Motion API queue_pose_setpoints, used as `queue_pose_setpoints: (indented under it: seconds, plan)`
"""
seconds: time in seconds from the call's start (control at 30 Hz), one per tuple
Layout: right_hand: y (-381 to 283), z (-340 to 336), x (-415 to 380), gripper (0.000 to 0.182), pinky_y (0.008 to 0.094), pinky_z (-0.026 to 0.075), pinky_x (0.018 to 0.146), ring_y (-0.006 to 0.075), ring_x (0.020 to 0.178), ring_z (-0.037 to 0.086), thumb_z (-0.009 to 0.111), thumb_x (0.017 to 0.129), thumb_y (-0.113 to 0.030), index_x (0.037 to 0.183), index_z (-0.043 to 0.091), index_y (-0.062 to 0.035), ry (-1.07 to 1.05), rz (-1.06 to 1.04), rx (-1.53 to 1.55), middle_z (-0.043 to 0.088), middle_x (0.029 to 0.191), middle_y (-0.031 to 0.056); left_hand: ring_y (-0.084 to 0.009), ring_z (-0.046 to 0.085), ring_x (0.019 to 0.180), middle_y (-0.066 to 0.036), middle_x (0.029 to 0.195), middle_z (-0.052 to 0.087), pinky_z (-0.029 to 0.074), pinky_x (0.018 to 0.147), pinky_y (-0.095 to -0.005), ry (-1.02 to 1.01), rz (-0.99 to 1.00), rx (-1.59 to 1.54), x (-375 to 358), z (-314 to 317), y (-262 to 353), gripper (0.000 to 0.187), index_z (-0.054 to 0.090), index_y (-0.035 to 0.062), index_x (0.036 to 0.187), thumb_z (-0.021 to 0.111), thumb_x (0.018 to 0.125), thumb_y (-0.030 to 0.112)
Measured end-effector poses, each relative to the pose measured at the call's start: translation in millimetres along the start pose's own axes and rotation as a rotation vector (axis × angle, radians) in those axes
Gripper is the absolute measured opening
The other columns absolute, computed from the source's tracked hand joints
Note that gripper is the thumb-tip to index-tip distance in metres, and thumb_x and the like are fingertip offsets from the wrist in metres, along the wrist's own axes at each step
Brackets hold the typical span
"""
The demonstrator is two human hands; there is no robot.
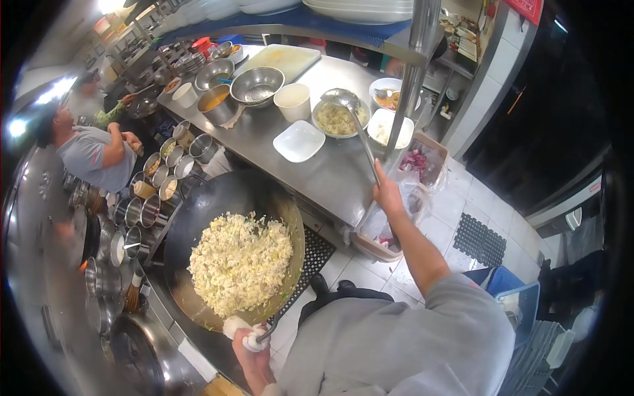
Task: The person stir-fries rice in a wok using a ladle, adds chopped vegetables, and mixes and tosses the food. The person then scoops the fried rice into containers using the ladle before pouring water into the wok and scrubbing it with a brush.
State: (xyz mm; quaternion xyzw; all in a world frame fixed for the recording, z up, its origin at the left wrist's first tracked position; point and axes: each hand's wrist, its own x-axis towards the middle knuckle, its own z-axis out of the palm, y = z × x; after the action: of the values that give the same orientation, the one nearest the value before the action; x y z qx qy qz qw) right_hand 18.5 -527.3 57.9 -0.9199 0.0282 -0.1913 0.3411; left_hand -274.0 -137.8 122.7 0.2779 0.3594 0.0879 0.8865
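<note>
Head view: left hand (246,338) clamped on cloth-wrapped wok (198,218) handle; right hand (386,193) closed around ladle (356,125) shaft, beyond wok, bowl end above rice dish (338,119).

Head-worn — looking down, wide fisheye

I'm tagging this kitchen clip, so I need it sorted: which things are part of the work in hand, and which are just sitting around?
In hand:
- wok of fried rice, handle wrapped in a cloth, in the left hand's grip
- ladle, held by the right hand
- bowl of rice under the ladle

Lying about:
- empty square dish
- white cup
- steel mixing bowl
- cutting board
- seasoning tins
</note>
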Motion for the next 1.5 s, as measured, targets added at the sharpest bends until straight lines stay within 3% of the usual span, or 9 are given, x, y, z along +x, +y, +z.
queue_pose_setpoints:
  seconds: [0.27, 0.37, 0.47, 0.7, 0.8, 0.9, 1.17, 1.37, 1.5]
  plan:
    - [-19.2, -38.1, 61.7, 0.071, 0.0454, 0.046, 0.058, 0.0407, 0.062, 0.058, 0.055, 0.077, -0.004, 0.142, 0.028, -0.0139, 0.157, -0.189, 0.202, 0.058, 0.07, 0.0248, -0.0239, 0.054, 0.052, -0.02, 0.079, 0.055, 0.045, 0.041, -0.0283, 0.107, 0.025, -0.06, -50.9, 67.8, -2.9, 0.033, 0.046, -0.0056, 0.095, 0.049, 0.064, 0.007]
    - [-47.4, -56.5, 73.4, 0.068, 0.0358, 0.043, 0.043, 0.024, 0.045, 0.053, 0.056, 0.079, -0.006, 0.142, 0.03, -0.0142, -0.162, 0.215, 0.574, 0.055, 0.063, 0.0127, -0.0233, 0.054, 0.051, -0.02, 0.079, 0.055, 0.044, 0.039, -0.0278, 0.089, 0.021, -0.045, -52.9, 65.1, -1.6, 0.034, 0.046, -0.0046, 0.096, 0.049, 0.065, 0.008]
    - [-63.9, -58.6, 78.3, 0.066, 0.027, 0.035, 0.034, 0.0099, 0.039, 0.041, 0.056, 0.082, -0.008, 0.142, 0.029, -0.0139, -0.183, 0.248, 0.765, 0.047, 0.059, 0.0027, -0.024, 0.054, 0.051, -0.02, 0.078, 0.055, 0.044, 0.04, -0.0295, 0.083, -0.041, -0.048, -56.4, 62.9, 2.4, 0.026, 0.048, -0.0024, 0.09, 0.05, 0.066, 0.009]
    - [-127.2, -140.9, -14.2, 0.055, 0.0241, 0.031, 0.033, 0.0062, 0.037, 0.036, 0.049, 0.091, -0.009, 0.143, 0.028, -0.0117, -0.549, 0.283, 0.953, 0.041, 0.055, -0.0019, -0.0258, 0.059, 0.061, -0.01, 0.065, 0.054, 0.052, 0.063, -0.0392, 0.041, -0.044, -0.059, -43.5, 42.1, 1.2, 0.002, 0.051, 0.0047, 0.07, 0.053, 0.069, 0.006]
    - [-151.2, -139.5, -53.6, 0.054, 0.0306, 0.038, 0.037, 0.0158, 0.038, 0.046, 0.05, 0.09, -0.009, 0.141, 0.032, -0.0122, -0.8, 0.121, 0.602, 0.049, 0.055, 0.0051, -0.0243, 0.058, 0.062, -0.01, 0.063, 0.055, 0.047, 0.087, -0.0436, -0.118, 0.014, -0.05, -20.4, 14.6, -8.0, 0.013, 0.051, 0.0037, 0.062, 0.049, 0.075, 0.005]
    - [-157.0, -117.6, -41.2, 0.056, 0.0395, 0.047, 0.049, 0.0296, 0.051, 0.057, 0.053, 0.088, -0.008, 0.14, 0.034, -0.0134, -0.561, -0.81, 0.146, 0.056, 0.062, 0.0158, -0.0236, 0.059, 0.064, -0.011, 0.066, 0.057, 0.048, 0.085, -0.0419, -0.111, 0.018, 0.005, -16.4, 9.1, -10.7, 0.012, 0.053, 0.0022, 0.064, 0.049, 0.076, 0.005]
    - [-191.1, -131.5, 18.7, 0.065, 0.0474, 0.049, 0.063, 0.0355, 0.064, 0.061, 0.054, 0.085, -0.012, 0.142, 0.026, -0.0195, -0.891, -0.846, -0.543, 0.06, 0.069, 0.0214, -0.0219, 0.061, 0.069, -0.012, 0.076, 0.061, 0.05, 0.074, -0.035, -0.214, 0.014, -0.036, -24.6, 7.9, -11.1, 0.008, 0.056, -0.0008, 0.075, 0.049, 0.075, 0.003]
    - [-212.6, -153.7, 11.0, 0.065, 0.0412, 0.05, 0.068, 0.0314, 0.069, 0.063, 0.057, 0.083, -0.008, 0.142, 0.03, -0.0148, -1.008, -0.741, -0.367, 0.061, 0.076, 0.0231, -0.0261, 0.061, 0.07, -0.013, 0.071, 0.058, 0.051, 0.072, -0.0379, -0.093, -0.035, -0.049, -47.3, 29.0, 1.4, 0.01, 0.053, -0.0007, 0.072, 0.049, 0.076, 0.007]
    - [-199.5, -139.4, -49.0, 0.061, 0.0293, 0.044, 0.056, 0.015, 0.06, 0.055, 0.056, 0.084, -0.006, 0.14, 0.031, -0.0056, -0.812, -0.498, 0.3, 0.057, 0.071, 0.0072, -0.0287, 0.06, 0.071, -0.014, 0.074, 0.058, 0.051, 0.066, -0.0395, -0.044, -0.035, -0.15, -47.8, 28.6, 4.5, 0.011, 0.052, 0.0003, 0.079, 0.049, 0.077, 0.011]
